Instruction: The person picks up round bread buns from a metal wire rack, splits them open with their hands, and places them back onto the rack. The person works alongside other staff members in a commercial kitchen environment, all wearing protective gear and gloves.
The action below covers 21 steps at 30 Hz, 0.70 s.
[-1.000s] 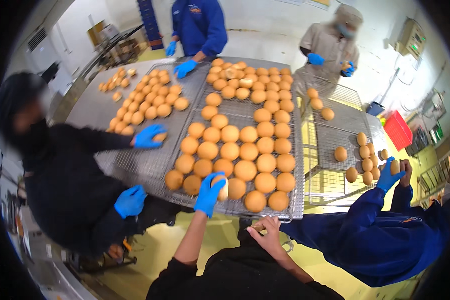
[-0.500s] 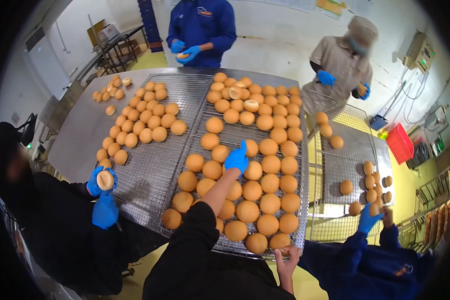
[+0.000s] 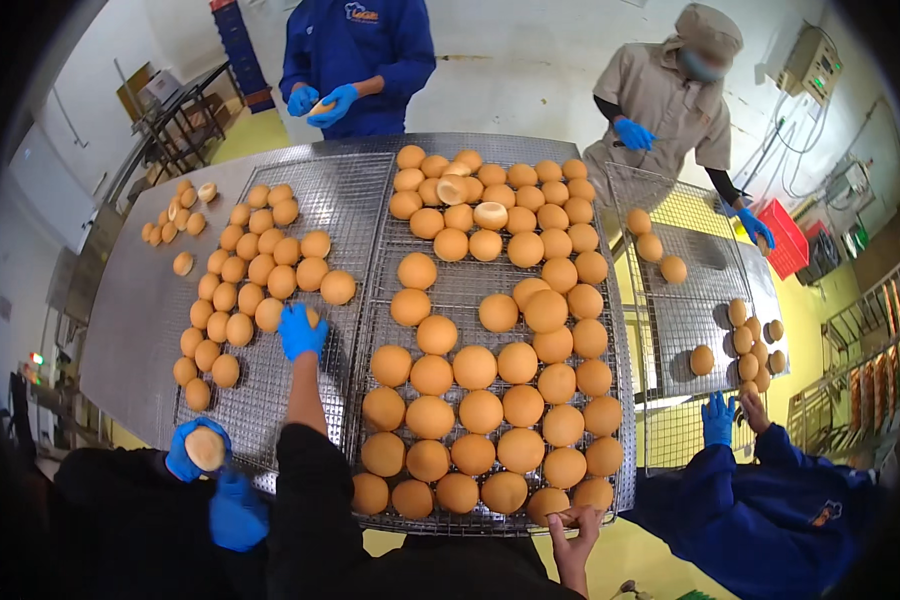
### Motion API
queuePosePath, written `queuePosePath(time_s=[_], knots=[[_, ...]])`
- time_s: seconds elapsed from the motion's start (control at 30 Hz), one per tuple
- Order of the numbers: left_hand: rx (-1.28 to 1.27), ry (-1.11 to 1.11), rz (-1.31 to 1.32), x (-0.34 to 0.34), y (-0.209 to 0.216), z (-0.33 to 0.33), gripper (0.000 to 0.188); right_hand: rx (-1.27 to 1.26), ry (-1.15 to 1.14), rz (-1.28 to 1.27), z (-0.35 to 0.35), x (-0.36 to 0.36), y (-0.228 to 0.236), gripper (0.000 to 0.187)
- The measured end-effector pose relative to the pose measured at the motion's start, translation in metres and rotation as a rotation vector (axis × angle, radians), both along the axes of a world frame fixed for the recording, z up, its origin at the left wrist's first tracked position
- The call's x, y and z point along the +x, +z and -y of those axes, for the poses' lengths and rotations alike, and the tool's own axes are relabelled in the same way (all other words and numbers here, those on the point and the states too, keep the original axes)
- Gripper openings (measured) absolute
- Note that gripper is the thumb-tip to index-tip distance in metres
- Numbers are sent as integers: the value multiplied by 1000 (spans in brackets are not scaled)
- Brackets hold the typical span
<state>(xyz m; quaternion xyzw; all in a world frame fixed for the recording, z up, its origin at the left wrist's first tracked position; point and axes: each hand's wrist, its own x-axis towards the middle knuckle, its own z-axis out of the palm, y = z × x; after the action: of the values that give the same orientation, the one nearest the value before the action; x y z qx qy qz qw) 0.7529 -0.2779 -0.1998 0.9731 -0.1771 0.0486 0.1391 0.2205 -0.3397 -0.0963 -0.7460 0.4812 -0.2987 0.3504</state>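
My left hand (image 3: 302, 334), in a blue glove, is over the left wire rack (image 3: 315, 395), its fingers closed around a brown round bun (image 3: 314, 317) that shows only in part. Several more buns (image 3: 260, 268) lie beside it. My bare right hand (image 3: 574, 548) grips the near right corner of the middle wire rack (image 3: 460, 268), close to a bun (image 3: 547, 504). Rows of buns fill much of this rack. One bun (image 3: 545, 311) rests tilted on its neighbours, and a pale-bottomed bun (image 3: 490, 215) lies upturned toward the far end.
At my left, a co-worker's gloved hands (image 3: 198, 450) hold a bun. Across the table, a person in blue (image 3: 358, 65) holds another. A person in beige (image 3: 670, 105) stands far right; a blue-sleeved co-worker (image 3: 760, 500) reaches over the right rack (image 3: 670, 330). A red crate (image 3: 782, 240) stands beyond.
My left hand has moved from the middle rack to the left rack and closed on a bun. My right hand keeps its grip. The person in beige has stretched an arm toward the right.
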Motion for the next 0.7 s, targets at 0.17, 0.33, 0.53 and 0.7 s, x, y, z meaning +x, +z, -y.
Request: queuePosePath(time_s=[0.17, 0.33, 0.53, 0.7], knots=[[-575, 267, -202, -26, 22, -11, 56, -100, 73, 36, 4, 2, 1, 22], [-2042, -310, -1013, -149, 118, 20, 60, -357, 158, 123, 16, -10, 24, 25], [-2084, -597, -1741, -414, 195, -24, 69, -625, 220, 319, -27, -44, 99, 32], [-1950, -609, -1654, -506, 201, -55, 73, -805, 191, 290, -67, -96, 96, 32]])
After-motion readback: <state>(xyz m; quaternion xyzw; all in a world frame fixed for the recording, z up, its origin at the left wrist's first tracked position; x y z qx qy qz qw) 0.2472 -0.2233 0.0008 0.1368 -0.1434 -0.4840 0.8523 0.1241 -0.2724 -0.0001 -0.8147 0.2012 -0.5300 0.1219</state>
